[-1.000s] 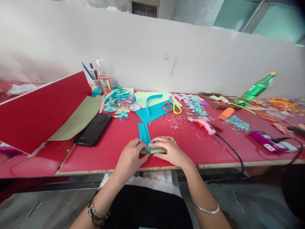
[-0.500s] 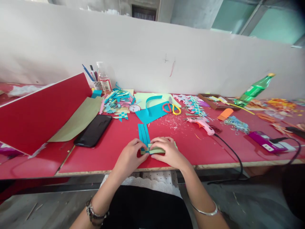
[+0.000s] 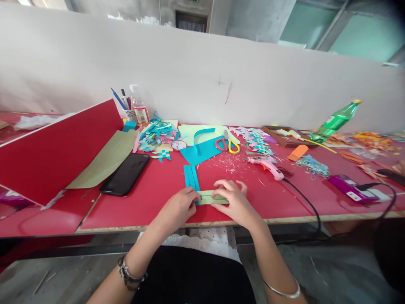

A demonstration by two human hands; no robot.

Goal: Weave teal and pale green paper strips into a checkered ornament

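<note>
On the red table lie blue paper strips [image 3: 191, 175] that point away from me, crossed with pale green paper strips [image 3: 205, 197] that run to the right. My left hand [image 3: 182, 204] is closed on the corner where the two colours cross, covering most of the weave. Further right, my right hand [image 3: 234, 202] holds the green strips between thumb and curved fingers, its outer fingers lifted. Beyond the strips rests a sheet of blue paper [image 3: 193, 155], with red-and-yellow scissors [image 3: 233, 146] on its right part.
A black phone [image 3: 125, 174] and a leaning red board [image 3: 63, 147] are on the left. Behind are a heap of paper scraps [image 3: 158, 136] and a bottle [image 3: 139, 105]. To the right lie a pink glue gun [image 3: 267, 166], a purple power strip [image 3: 351, 189] and a green bottle [image 3: 338, 120].
My right hand has slid right along the green strips, away from the crossing, uncovering more of them. My left hand has shifted slightly and now covers more of the woven corner.
</note>
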